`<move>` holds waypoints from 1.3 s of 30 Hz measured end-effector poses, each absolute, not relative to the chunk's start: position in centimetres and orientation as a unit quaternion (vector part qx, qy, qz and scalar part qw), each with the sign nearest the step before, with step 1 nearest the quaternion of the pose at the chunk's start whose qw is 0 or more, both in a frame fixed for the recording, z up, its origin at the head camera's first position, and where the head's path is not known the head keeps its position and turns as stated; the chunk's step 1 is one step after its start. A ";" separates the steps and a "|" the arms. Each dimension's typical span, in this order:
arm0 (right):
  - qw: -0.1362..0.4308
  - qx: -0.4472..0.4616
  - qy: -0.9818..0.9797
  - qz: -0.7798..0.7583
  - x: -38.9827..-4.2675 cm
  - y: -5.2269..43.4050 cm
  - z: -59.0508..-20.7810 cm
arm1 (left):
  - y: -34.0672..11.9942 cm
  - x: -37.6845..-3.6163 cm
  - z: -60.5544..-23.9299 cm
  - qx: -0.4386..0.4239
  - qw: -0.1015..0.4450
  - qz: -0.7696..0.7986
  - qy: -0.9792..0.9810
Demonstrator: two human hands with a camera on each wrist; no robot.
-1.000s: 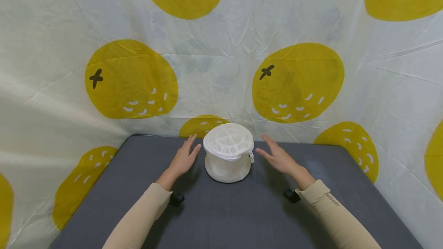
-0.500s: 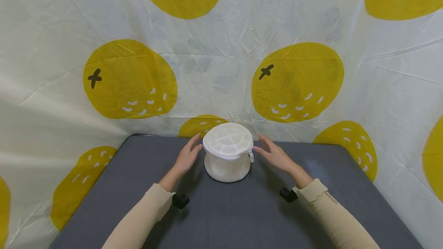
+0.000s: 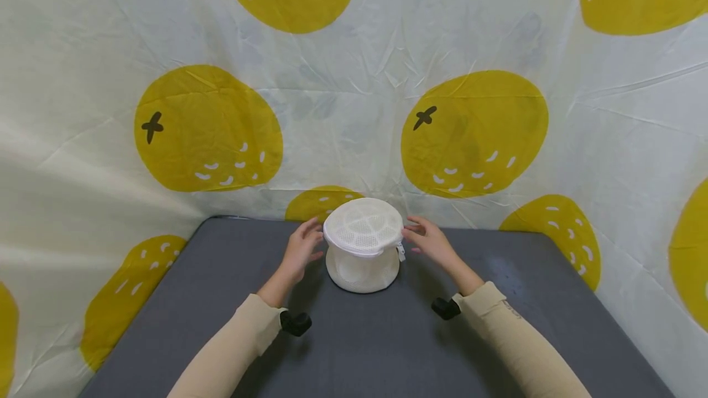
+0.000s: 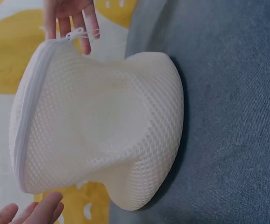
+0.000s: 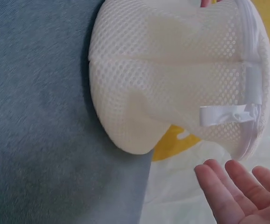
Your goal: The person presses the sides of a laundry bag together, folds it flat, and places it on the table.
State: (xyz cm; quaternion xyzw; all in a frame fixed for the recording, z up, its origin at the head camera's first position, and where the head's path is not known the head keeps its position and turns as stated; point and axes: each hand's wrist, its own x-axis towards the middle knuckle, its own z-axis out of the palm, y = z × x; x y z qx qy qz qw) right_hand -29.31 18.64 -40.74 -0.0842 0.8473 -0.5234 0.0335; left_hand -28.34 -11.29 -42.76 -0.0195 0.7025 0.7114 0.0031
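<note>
A white mesh laundry bag (image 3: 363,244), round like a drum with a zipper around its top rim, stands near the back edge of the grey table (image 3: 359,349), about in the middle. The left hand (image 3: 301,249) and the right hand (image 3: 430,242) are on both sides of it, fingers spread and relaxed, just beside the rim and holding nothing. I think the soft walls will fold easily, so it is better to hold at the stiff rim, evenly from both sides. Behind is the orange-printed cloth (image 3: 475,134), very near; toward the front edge there is much room.
</note>
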 end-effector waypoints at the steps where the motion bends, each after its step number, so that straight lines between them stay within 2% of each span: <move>1: 0.036 -0.079 0.843 -0.530 -29.4 18.5 -40.7 | -11.3 -28.3 -42.7 -0.027 0.002 0.717 0.697; 18: 0.071 -0.023 0.768 -0.636 -30.0 17.1 -41.2 | -10.9 -28.6 -42.5 -0.089 0.027 0.780 0.618; 39: 0.090 -0.022 0.744 -0.662 -29.4 17.2 -41.2 | -10.1 -29.0 -43.2 -0.079 0.023 0.789 0.609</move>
